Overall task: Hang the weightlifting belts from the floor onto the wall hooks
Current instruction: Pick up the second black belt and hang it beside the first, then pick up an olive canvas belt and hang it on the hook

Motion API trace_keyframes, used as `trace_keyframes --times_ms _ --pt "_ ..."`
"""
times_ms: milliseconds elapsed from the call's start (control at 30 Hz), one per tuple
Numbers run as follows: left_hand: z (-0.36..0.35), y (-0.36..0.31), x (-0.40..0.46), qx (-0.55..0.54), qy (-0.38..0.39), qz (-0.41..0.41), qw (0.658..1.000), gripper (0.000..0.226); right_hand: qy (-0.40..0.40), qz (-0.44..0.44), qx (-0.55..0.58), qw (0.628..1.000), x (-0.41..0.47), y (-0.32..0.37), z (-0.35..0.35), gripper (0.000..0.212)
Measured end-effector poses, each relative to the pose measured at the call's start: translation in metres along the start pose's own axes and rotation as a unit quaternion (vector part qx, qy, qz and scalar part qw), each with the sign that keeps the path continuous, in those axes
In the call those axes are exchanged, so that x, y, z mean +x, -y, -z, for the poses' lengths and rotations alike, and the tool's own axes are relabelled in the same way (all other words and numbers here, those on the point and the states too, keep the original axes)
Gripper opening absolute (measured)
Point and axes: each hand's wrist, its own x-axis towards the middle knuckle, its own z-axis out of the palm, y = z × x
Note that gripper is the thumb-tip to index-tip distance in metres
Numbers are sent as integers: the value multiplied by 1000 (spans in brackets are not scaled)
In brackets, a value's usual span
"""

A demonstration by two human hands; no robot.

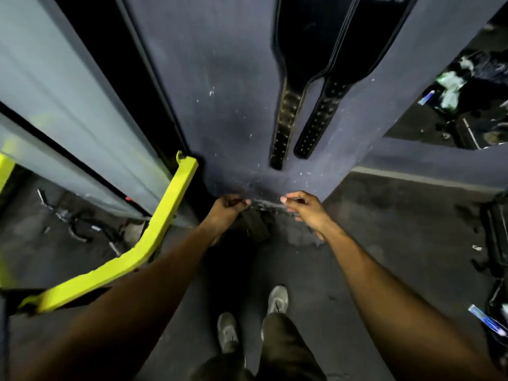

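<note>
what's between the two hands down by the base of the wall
In the head view, a dark belt on the floor lies between the left hand and right hand, at the wall's foot; its details are blurred.

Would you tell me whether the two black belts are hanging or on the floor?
Hanging: both belts lie flat against the wall, tips clear of the floor.

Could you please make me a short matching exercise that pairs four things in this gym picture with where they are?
Things:
1. two black leather weightlifting belts
2. dark belt on the floor
3. bright yellow metal frame bar
4. pair of grey sneakers

Places:
A. low in the picture, on the grey floor
B. hanging on the blue-grey wall
C. left of the left hand
D. at the wall's foot, between the left hand and the right hand

Pairs: 1-B, 2-D, 3-C, 4-A
</note>
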Motion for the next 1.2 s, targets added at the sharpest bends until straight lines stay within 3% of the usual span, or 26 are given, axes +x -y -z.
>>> trace_keyframes --times_ms 67,200,300,433,567,800,900,967,1067,1200 --pt "-2 11 7 -6 -22 15 1000 11 9 -11 2 1000 11 -7 -3 31" --pt "-2 34 30 17 -33 35 999 36 24 -26 4 999 45 -20 -7 25" --pt "1 56 49 46 -39 42 997 30 57 -46 -14 997 82 -37 -12 24" --pt "0 84 87 35 -67 90 993 4 101 -85 -45 990 142 -70 -23 29" --pt "-4 119 146 30 -79 132 988 14 110 -127 -58 984 211 -116 -42 34" --pt "-18 275 307 -9 -45 192 980 12 91 -158 -79 980 374 -254 -115 39" --pt "-22 364 380 -41 -18 232 972 30 58 -173 -93 979 445 -322 -149 45" --pt "-28 417 424 -41 7 262 964 26 30 -174 -112 978 490 -366 -169 49" --pt "-43 478 483 -45 -12 309 950 18 -11 -153 -126 980 555 -424 -197 61" --pt "-62 527 531 -78 -14 303 950 22 22 -142 -104 984 609 -478 -224 84"
